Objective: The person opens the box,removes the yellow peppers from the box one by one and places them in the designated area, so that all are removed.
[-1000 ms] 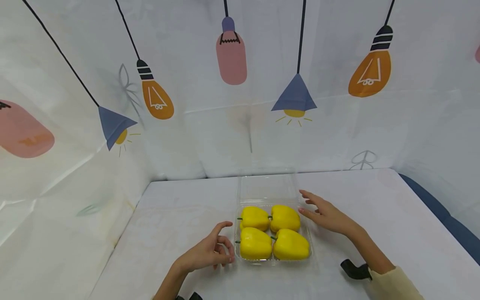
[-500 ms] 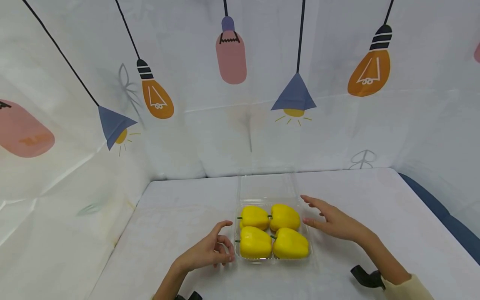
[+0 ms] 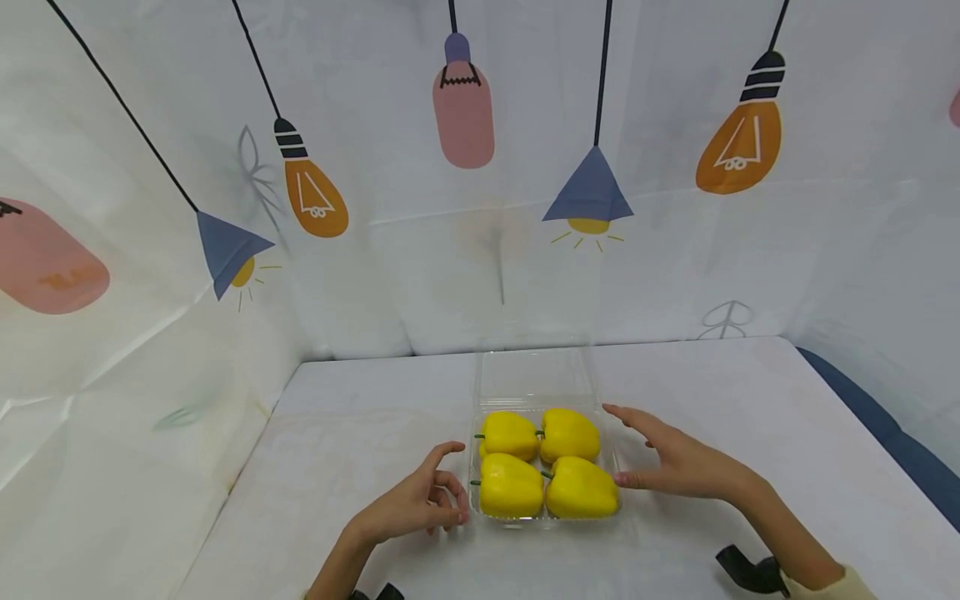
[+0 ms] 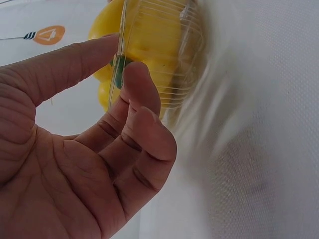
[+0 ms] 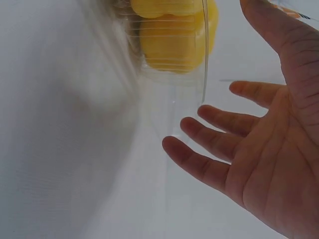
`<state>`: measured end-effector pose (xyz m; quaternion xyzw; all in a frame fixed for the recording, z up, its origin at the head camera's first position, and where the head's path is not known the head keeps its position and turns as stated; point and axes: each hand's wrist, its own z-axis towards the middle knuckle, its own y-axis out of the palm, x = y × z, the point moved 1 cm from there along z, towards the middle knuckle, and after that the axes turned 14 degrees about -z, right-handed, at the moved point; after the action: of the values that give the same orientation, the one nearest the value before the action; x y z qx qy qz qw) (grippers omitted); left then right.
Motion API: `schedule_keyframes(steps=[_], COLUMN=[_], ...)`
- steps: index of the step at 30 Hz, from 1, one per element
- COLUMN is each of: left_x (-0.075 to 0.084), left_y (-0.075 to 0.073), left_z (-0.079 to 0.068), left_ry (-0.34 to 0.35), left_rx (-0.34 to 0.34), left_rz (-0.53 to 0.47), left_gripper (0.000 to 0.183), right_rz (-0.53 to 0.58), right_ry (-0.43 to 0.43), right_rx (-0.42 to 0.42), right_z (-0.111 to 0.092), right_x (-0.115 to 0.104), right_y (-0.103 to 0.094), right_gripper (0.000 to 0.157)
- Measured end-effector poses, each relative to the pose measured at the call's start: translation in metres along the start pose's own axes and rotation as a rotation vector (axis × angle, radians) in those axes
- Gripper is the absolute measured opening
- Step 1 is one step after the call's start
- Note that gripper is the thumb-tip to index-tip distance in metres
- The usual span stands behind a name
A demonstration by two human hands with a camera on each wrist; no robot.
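Print on the white backdrop (image 3: 420, 283) is pictorial: orange bulbs (image 3: 738, 171), blue lampshades (image 3: 588, 192) and pink lamps (image 3: 463, 121) hang on black lines across the upper half of the head view. In the lower centre of that view, a clear plastic container (image 3: 517, 524) sits on the white worktop (image 3: 360, 433), its transparent lid (image 3: 534, 375) folded open toward the backdrop. Four yellow peppers (image 3: 512, 486) show inside, two by two, each with its green stem toward the left of the frame.

The left hand (image 3: 411, 504), lower centre-left, is loosely bent and half open, its fingertips right at the container's left edge. It grips nothing that I can make out; whether a fingertip touches the rim I cannot tell. The wrist view has a pepper directly behind the clear ribbed wall by those fingers.

The right hand (image 3: 686, 468), lower right, is wide open and has hold of nothing. Its thumb points at the container's right edge, near the closest pepper on that side, while its other fingers extend farther up the frame, along the same edge. A pale sleeve (image 3: 832, 587) and a black piece (image 3: 750, 575) show at that wrist.
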<state>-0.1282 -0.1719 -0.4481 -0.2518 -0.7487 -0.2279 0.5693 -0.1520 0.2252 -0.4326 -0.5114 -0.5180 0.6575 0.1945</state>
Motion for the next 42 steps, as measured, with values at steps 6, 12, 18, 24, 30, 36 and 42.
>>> schedule_keyframes(steps=[6, 12, 18, 24, 30, 36, 42], left_x=[-0.001, 0.0, 0.002, 0.003, 0.004, 0.006, 0.01], left_y=[0.0, -0.001, -0.001, 0.0, 0.001, 0.001, 0.001], left_z=[0.001, 0.0, 0.0, 0.0, -0.001, -0.001, -0.001], left_ry=[-0.007, 0.003, 0.003, 0.003, 0.005, 0.005, 0.069], left_rx=[0.014, 0.029, 0.042, 0.055, 0.069, 0.1, 0.138], left_rz=[0.007, 0.04, 0.061, 0.072, 0.079, 0.126, 0.264], left_gripper=[0.083, 0.082, 0.081, 0.081, 0.082, 0.081, 0.074], right_rz=[0.022, 0.058, 0.084, 0.119, 0.123, 0.125, 0.116], right_ry=[-0.023, -0.047, -0.079, -0.086, -0.087, -0.084, -0.089], right_rx=[-0.029, -0.05, -0.081, -0.115, -0.11, -0.112, -0.115], right_z=[-0.005, -0.008, -0.009, -0.008, -0.008, -0.008, -0.008], right_x=[0.001, 0.004, 0.006, 0.01, 0.012, 0.011, 0.01], right_y=[0.004, 0.011, 0.016, 0.021, 0.026, 0.027, 0.027], right_gripper=[0.095, 0.102, 0.106, 0.105, 0.106, 0.107, 0.106])
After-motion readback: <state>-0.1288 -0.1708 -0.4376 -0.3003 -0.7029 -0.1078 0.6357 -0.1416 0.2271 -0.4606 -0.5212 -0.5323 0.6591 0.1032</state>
